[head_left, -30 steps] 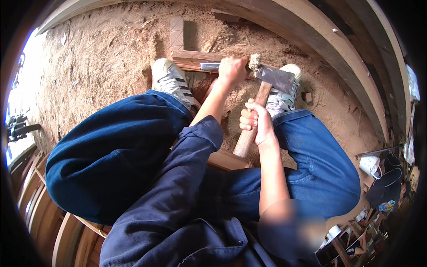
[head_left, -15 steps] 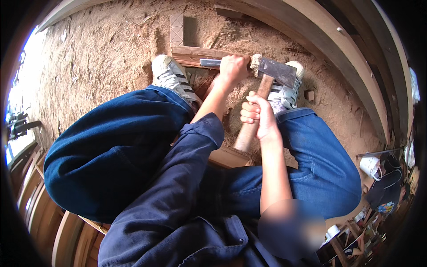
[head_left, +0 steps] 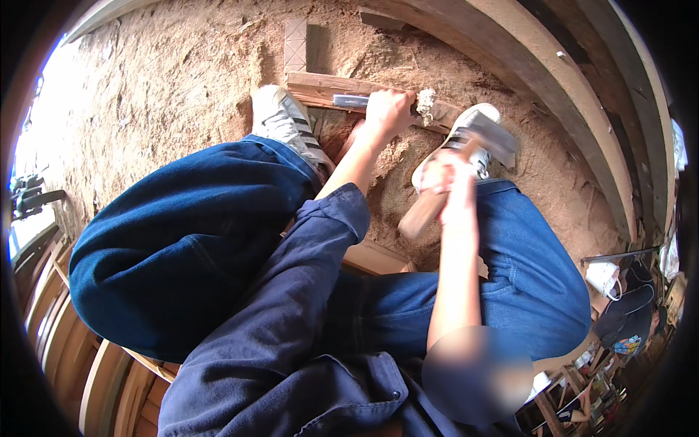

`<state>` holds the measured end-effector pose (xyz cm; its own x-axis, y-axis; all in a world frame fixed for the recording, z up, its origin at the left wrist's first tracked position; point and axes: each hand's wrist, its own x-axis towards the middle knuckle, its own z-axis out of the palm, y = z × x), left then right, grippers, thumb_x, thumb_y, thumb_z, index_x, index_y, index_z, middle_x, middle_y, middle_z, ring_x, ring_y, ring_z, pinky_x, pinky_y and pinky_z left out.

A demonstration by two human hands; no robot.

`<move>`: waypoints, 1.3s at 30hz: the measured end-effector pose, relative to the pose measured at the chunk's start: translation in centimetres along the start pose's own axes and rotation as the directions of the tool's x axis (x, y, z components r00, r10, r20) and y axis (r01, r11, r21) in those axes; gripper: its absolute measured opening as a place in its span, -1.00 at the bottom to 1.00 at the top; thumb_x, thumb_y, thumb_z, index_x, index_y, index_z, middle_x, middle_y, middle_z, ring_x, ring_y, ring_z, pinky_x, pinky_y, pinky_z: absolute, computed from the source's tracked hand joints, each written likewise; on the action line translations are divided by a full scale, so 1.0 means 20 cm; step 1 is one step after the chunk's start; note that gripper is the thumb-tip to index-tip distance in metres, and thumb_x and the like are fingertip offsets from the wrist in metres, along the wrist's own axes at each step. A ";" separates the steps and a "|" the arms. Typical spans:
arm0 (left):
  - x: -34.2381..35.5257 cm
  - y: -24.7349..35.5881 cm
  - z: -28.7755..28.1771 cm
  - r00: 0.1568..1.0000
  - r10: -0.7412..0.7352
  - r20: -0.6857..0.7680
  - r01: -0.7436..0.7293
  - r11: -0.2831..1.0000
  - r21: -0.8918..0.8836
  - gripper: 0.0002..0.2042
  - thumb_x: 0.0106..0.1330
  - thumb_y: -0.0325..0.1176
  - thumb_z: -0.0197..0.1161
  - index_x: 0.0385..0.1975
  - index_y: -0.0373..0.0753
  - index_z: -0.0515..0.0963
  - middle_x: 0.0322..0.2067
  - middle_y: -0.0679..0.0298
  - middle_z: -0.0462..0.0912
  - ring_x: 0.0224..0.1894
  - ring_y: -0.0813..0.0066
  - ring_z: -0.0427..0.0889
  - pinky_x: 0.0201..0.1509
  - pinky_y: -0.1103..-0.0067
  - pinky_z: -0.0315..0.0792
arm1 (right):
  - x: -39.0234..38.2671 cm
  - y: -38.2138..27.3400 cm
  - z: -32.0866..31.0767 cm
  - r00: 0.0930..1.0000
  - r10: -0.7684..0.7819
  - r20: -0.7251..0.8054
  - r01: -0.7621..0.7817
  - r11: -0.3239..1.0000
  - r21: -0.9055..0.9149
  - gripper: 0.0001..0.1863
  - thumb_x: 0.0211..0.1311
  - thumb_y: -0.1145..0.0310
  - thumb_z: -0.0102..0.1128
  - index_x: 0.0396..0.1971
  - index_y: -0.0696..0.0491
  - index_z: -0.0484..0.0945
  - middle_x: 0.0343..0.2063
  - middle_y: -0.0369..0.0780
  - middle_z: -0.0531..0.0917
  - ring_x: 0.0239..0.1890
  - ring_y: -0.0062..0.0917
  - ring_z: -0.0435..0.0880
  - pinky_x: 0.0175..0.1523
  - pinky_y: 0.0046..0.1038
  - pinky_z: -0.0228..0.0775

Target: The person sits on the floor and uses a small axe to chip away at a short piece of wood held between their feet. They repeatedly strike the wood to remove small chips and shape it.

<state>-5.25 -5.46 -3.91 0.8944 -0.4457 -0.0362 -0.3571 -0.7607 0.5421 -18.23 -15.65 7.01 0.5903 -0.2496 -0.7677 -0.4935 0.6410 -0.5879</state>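
White shoe (head_left: pixel 479 112) behind blurred hammer (head_left: pixel 496 140)

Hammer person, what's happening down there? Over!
Left hand: gripping flat grey metal chisel, frayed end. Right hand: gripping wooden-handled grey metal hammer, blurred. Hammer overlaps black-striped white right shoe in view; contact unclear.

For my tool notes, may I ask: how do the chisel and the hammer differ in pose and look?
The chisel is in the left hand, while the hammer is in the right hand. The chisel lies nearly level across the picture; the hammer slants, its head toward the upper right. The chisel shows fairly crisp, but the hammer is blurred. Both are held in one hand each.
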 end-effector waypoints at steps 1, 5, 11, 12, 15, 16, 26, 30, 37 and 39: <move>0.00 0.00 -0.02 0.999 -0.037 0.007 0.037 0.999 -0.003 -0.71 -0.09 -0.16 0.40 -0.43 -0.14 0.54 -0.54 0.18 0.63 -0.41 0.19 0.66 -0.29 0.36 0.51 | 0.00 0.02 0.01 0.915 0.269 0.302 -0.273 0.962 -0.031 -0.84 0.15 0.37 0.07 -0.53 -0.12 0.28 -0.82 -0.52 0.15 -0.83 -0.79 0.12 -0.72 -0.66 0.03; -0.01 0.00 -0.03 1.000 0.023 0.006 -0.023 1.000 0.006 -0.66 -0.08 -0.12 0.42 -0.36 -0.14 0.55 -0.54 0.16 0.64 -0.39 0.17 0.66 -0.27 0.36 0.50 | -0.01 -0.05 -0.01 0.848 0.273 0.454 -0.377 0.914 0.154 -0.83 0.22 0.41 0.02 -0.52 -0.12 0.27 -0.81 -0.54 0.11 -0.83 -0.84 0.08 -0.74 -0.68 -0.03; -0.01 -0.06 0.00 0.998 0.036 -0.053 -0.036 0.999 0.005 -0.67 -0.08 -0.11 0.42 -0.39 -0.14 0.55 -0.55 0.17 0.64 -0.42 0.17 0.65 -0.28 0.35 0.50 | -0.08 -0.22 -0.05 0.942 -0.316 0.108 0.302 0.944 0.133 -0.77 0.18 0.35 0.02 -0.62 -0.11 0.22 -0.83 -0.51 0.11 -0.82 -0.82 0.04 -0.69 -0.70 0.00; 0.00 -0.05 0.00 1.000 0.026 -0.012 -0.026 1.000 0.003 -0.67 -0.08 -0.09 0.41 -0.40 -0.14 0.54 -0.54 0.17 0.64 -0.42 0.16 0.65 -0.28 0.35 0.50 | -0.08 -0.28 -0.11 0.927 -0.359 0.106 0.321 0.909 0.266 -0.69 0.19 0.34 0.02 -0.70 -0.13 0.16 -0.83 -0.51 0.11 -0.82 -0.81 0.04 -0.66 -0.72 0.03; -0.01 -0.06 -0.02 1.000 -0.002 0.006 0.002 1.000 0.023 -0.66 -0.08 -0.07 0.41 -0.42 -0.15 0.54 -0.54 0.17 0.64 -0.42 0.16 0.65 -0.29 0.35 0.50 | -0.04 -0.28 -0.15 0.908 -0.415 0.058 0.333 0.799 0.500 -0.61 0.19 0.35 0.01 -0.78 -0.15 0.10 -0.84 -0.49 0.12 -0.81 -0.77 0.05 -0.61 -0.73 0.09; -0.01 -0.03 0.01 1.000 0.014 -0.012 -0.014 1.000 0.005 -0.65 -0.09 -0.06 0.42 -0.43 -0.15 0.54 -0.55 0.16 0.63 -0.43 0.17 0.65 -0.30 0.34 0.50 | -0.05 -0.28 -0.18 0.903 -0.430 0.006 0.359 0.762 0.538 -0.61 0.18 0.36 0.00 -0.78 -0.15 0.09 -0.83 -0.48 0.12 -0.80 -0.76 0.06 -0.59 -0.73 0.11; 0.01 -0.03 -0.01 0.999 0.027 -0.036 -0.025 0.999 0.039 -0.72 -0.05 -0.18 0.41 -0.42 -0.18 0.55 -0.56 0.14 0.64 -0.44 0.20 0.66 -0.33 0.37 0.53 | 0.01 -0.07 0.04 0.855 0.119 0.505 -0.275 0.929 0.247 -0.89 0.24 0.39 -0.02 -0.46 -0.13 0.31 -0.81 -0.55 0.11 -0.83 -0.84 0.07 -0.73 -0.71 -0.03; -0.03 -0.05 -0.02 0.999 0.035 -0.034 -0.035 0.999 -0.019 -0.70 -0.11 -0.15 0.40 -0.45 -0.17 0.55 -0.58 0.12 0.62 -0.45 0.13 0.64 -0.31 0.33 0.51 | 0.02 -0.09 0.00 0.919 0.108 0.379 -0.228 0.930 0.288 -0.80 0.21 0.37 0.02 -0.58 -0.13 0.27 -0.82 -0.54 0.10 -0.83 -0.83 0.04 -0.70 -0.69 -0.05; -0.07 -0.08 -0.17 0.998 0.021 -0.052 -0.022 0.999 -0.030 -0.75 -0.19 -0.28 0.35 -0.48 -0.22 0.57 -0.57 0.07 0.62 -0.42 0.09 0.65 -0.28 0.33 0.52 | 0.23 0.13 -0.01 0.891 0.360 0.278 -0.398 0.913 0.094 -0.74 0.13 0.40 0.06 -0.61 -0.11 0.16 -0.78 -0.51 0.14 -0.78 -0.81 0.11 -0.67 -0.67 -0.02; -0.06 -0.02 -0.21 0.998 0.061 -0.035 -0.063 0.996 -0.068 -0.75 -0.20 -0.29 0.36 -0.48 -0.22 0.58 -0.57 0.06 0.62 -0.42 0.09 0.65 -0.27 0.33 0.53 | 0.20 0.15 -0.01 0.903 0.386 0.190 -0.399 0.916 0.035 -0.69 0.16 0.36 0.07 -0.66 -0.13 0.15 -0.79 -0.53 0.14 -0.80 -0.83 0.11 -0.69 -0.70 0.01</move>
<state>-5.03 -2.64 -0.60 0.8799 -0.4745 0.0263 -0.3938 -0.6972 0.5991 -17.41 -14.94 2.16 0.4641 0.1601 -0.8712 -0.6650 0.7127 -0.2233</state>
